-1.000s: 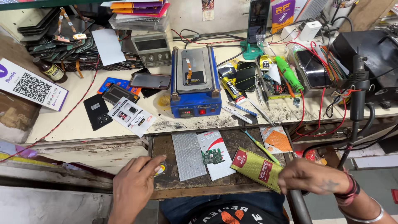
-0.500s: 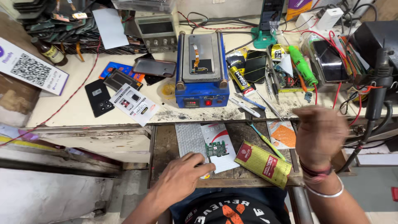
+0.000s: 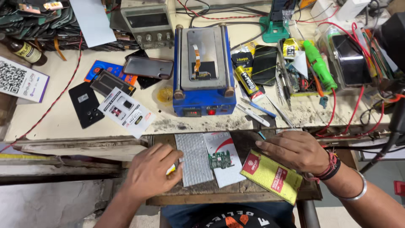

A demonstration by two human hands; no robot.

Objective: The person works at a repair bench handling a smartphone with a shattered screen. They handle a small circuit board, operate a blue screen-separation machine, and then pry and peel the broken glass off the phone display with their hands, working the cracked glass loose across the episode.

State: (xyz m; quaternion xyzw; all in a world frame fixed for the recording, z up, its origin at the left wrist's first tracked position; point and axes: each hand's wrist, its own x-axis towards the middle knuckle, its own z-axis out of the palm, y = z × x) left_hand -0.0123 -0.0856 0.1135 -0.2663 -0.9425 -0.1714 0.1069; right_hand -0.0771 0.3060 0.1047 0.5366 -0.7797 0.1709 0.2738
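Lower centre: left hand [image 3: 149, 173], fingers curled on a small yellow item [image 3: 171, 169]; right hand [image 3: 295, 150] flat, fingers open, on yellow pouch [image 3: 272, 175]. Circuit board [image 3: 219, 160] awaits handling; steady grip advisable.

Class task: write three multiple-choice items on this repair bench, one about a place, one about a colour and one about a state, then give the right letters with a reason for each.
1. Where does the small green circuit board lie?
A. on the white card on the wooden board
B. on top of the blue machine
C. under the right hand

2. What colour is the body of the machine behind the wooden board?
A. red
B. blue
C. white

3. How is the right hand?
A. raised, clear of the board
B. closed round the circuit board
C. laid palm down by the yellow pouch

Answers: 1 A, the board sits on the card between the hands. 2 B, its casing is blue. 3 C, the fingers lie flat beside the pouch.
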